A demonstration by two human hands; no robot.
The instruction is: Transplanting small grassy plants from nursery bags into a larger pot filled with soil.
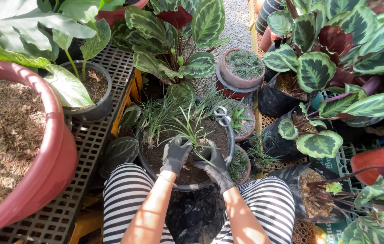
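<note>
1. In the head view, the person sat with striped trouser legs on either side of a round black plastic pot (pixel 229 135) filled with dark soil, held between the knees.
2. The left hand (pixel 175 155), in a dark grey work glove, was curled around the base of a small grass-like green plant (pixel 192 129) standing in the soil near the middle of the pot; the fingers were closed on the clump.
3. The right hand (pixel 217 166), also gloved, pressed against the same clump from the other side, fingers bent into the soil; whether it gripped the stems or only the earth beside them could not be told.
4. A pair of scissors with silver loop handles (pixel 221 115) lay on the soil at the far rim of the pot, apart from both hands.
5. More thin grassy tufts (pixel 158 117) grew at the pot's left rear, near the left hand.
6. A large pink basin of pale husk mulch (pixel 58 135) stood to the left on a grey plastic grid crate (pixel 83 153); a small terracotta pot of seedlings (pixel 241 68) stood beyond.
7. Judged from this, the thin leaves could snap or roots tear if the clump were pulled too hard, and a careless reach could meet the scissor blades.
</note>
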